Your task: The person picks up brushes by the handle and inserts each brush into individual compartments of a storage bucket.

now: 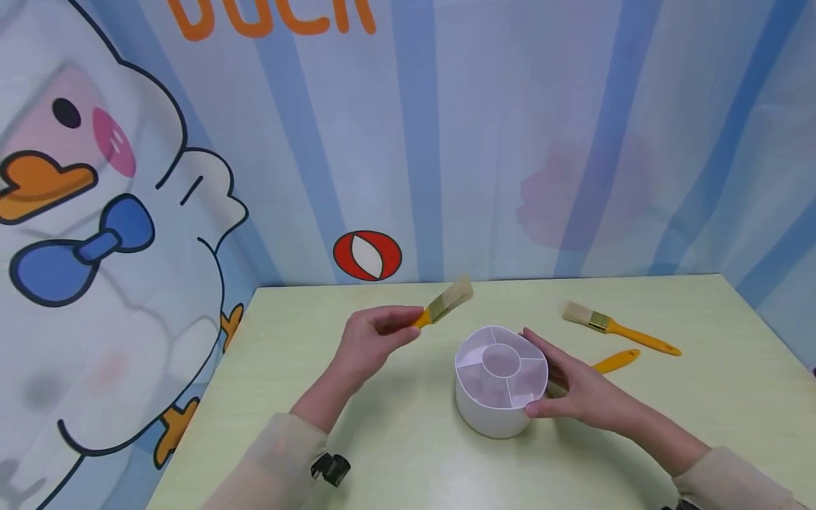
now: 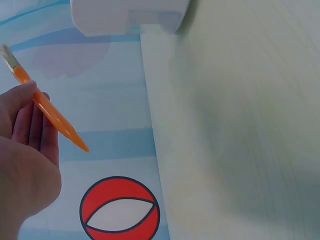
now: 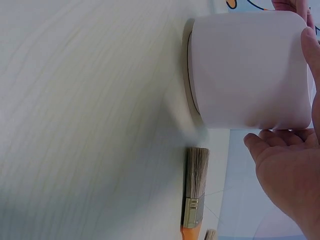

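Note:
My left hand [image 1: 376,340] pinches a paintbrush [image 1: 440,306] by its orange handle, bristles tilted up to the right, above the table. The left wrist view shows the handle [image 2: 60,122] crossing the fingers, its tapered end sticking out below. A round white organizer [image 1: 487,418] with a central cup and several compartments around it stands right of that brush. My right hand [image 1: 576,389] holds the organizer's right side, thumb near the front rim and fingers behind. In the right wrist view its white wall [image 3: 250,70] lies between thumb and fingers.
One paintbrush [image 1: 608,327] lies on the table at the back right. Another, its orange handle [image 1: 617,361] showing past my right hand, lies closer to the organizer. A striped cloth backdrop [image 1: 472,142] with a cartoon duck rises behind the table's back edge.

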Action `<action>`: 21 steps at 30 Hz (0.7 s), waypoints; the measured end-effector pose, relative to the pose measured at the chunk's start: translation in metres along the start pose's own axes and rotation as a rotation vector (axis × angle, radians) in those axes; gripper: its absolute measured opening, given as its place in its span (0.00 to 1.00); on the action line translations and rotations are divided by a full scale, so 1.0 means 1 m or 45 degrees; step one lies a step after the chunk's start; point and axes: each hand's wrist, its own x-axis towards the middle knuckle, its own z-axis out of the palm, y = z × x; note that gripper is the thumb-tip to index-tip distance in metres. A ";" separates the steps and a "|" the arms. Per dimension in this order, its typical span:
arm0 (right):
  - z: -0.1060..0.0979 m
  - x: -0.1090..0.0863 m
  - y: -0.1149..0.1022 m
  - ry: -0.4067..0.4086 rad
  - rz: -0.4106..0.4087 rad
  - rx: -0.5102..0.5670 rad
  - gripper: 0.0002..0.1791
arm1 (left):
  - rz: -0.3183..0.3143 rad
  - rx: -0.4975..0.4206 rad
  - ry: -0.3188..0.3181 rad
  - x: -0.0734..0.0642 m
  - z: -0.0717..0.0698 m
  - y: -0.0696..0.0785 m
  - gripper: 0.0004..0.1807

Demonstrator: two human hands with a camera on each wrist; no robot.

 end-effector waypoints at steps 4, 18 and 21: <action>0.001 0.000 0.001 0.002 0.005 0.013 0.60 | -0.023 -0.119 0.031 0.001 0.008 0.008 0.19; 0.002 0.000 0.002 0.020 -0.006 0.011 0.60 | -0.041 -0.503 0.180 -0.002 0.049 0.038 0.19; 0.002 0.000 0.002 0.021 -0.002 0.012 0.60 | -0.072 -0.562 0.210 -0.003 0.059 0.041 0.19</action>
